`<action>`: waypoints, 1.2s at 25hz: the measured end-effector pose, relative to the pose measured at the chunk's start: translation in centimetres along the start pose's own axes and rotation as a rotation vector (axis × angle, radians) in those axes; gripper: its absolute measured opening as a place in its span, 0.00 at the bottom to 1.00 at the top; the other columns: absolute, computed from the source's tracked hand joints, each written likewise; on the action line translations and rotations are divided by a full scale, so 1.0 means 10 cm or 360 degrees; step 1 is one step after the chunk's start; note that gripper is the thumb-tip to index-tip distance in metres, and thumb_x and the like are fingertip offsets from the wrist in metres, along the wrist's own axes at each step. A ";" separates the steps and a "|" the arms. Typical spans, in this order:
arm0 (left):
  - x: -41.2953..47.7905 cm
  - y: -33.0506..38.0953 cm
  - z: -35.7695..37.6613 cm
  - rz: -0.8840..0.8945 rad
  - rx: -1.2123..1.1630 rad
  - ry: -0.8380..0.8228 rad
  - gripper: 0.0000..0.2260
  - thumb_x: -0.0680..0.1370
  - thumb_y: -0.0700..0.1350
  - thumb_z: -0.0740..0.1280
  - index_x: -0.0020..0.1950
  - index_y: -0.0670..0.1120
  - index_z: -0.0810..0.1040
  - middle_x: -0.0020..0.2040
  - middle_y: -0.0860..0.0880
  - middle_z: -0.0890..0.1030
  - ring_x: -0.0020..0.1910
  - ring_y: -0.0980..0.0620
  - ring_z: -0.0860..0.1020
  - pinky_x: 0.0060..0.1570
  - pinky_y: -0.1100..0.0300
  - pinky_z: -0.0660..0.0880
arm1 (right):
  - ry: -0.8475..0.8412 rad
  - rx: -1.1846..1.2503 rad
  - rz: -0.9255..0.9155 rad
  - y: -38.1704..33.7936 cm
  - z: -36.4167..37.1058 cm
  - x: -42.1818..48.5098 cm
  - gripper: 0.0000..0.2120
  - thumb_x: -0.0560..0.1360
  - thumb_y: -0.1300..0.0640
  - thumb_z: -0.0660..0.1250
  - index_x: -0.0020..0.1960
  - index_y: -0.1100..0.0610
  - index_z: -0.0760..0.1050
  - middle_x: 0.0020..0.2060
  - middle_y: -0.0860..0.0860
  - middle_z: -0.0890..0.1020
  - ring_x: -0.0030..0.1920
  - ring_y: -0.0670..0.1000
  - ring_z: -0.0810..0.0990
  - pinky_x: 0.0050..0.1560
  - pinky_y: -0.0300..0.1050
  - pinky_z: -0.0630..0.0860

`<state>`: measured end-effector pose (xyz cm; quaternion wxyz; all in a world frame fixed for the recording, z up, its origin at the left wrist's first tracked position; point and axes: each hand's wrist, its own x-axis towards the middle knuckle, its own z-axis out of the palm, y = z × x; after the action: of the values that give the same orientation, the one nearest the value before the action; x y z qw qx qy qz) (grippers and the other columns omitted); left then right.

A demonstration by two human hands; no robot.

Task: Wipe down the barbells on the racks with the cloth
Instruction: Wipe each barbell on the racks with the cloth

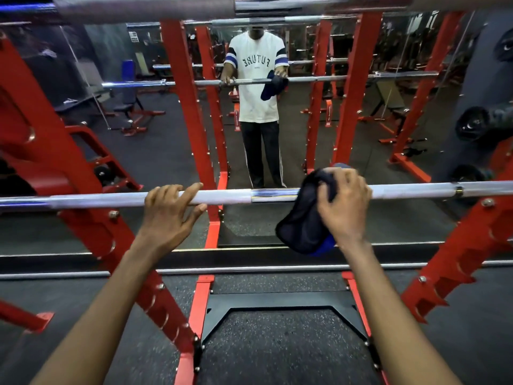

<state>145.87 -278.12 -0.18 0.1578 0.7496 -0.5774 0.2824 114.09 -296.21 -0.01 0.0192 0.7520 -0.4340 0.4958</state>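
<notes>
Gripped in the right hand [344, 204], fingers curled, a dark blue cloth [301, 229] is held bunched against the barbell [230, 196], with its loose lower part hanging below the bar. The left hand [169, 212] is closed on the same bar further to the left: fingers are wrapped over the top and the thumb is set underneath. A bare length of shaft, including a shiny centre band, lies between the two hands.

The barbell's long axis runs left to right across the view, close to level, with both ends passing beyond the frame edges. It is carried at about waist height between the slanted uprights of the red rack [77, 162]. A second barbell [144, 6] is noted overhead, parallel to the first.

A mirror [155, 151] stands directly beyond the rack; the person's reflection [258, 87] is seen in it, with both hands on the bar. Speckled black floor [277, 351] lies below, with a black base plate [277, 301] between the red floor rails
</notes>
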 end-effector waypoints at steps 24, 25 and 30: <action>-0.06 0.03 -0.01 -0.0171 -0.0087 -0.0049 0.20 0.82 0.60 0.53 0.71 0.59 0.72 0.54 0.51 0.76 0.58 0.49 0.73 0.67 0.48 0.59 | -0.0256 0.0321 -0.0521 -1.03 0.51 -0.18 0.13 0.75 0.49 0.70 0.58 0.50 0.79 0.51 0.50 0.79 0.52 0.57 0.77 0.52 0.54 0.71; -0.06 0.03 -0.01 -0.0170 -0.0089 -0.0042 0.20 0.82 0.60 0.53 0.71 0.59 0.72 0.54 0.51 0.75 0.57 0.49 0.73 0.66 0.48 0.59 | -0.0209 0.0367 -0.0526 -0.99 0.52 -0.23 0.13 0.75 0.51 0.70 0.59 0.51 0.79 0.53 0.50 0.80 0.54 0.57 0.77 0.54 0.54 0.70; -0.08 0.06 0.03 -0.0198 -0.0088 -0.0025 0.19 0.82 0.58 0.55 0.71 0.59 0.71 0.56 0.50 0.75 0.59 0.48 0.72 0.69 0.45 0.56 | 0.0103 0.0553 -0.0348 -0.83 0.61 -0.55 0.16 0.75 0.62 0.68 0.63 0.54 0.81 0.63 0.51 0.79 0.69 0.58 0.71 0.75 0.56 0.61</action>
<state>145.25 -277.83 -0.94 0.1912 0.7816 -0.5386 0.2501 123.39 -290.38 -3.94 -0.0434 0.7703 -0.2568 0.5820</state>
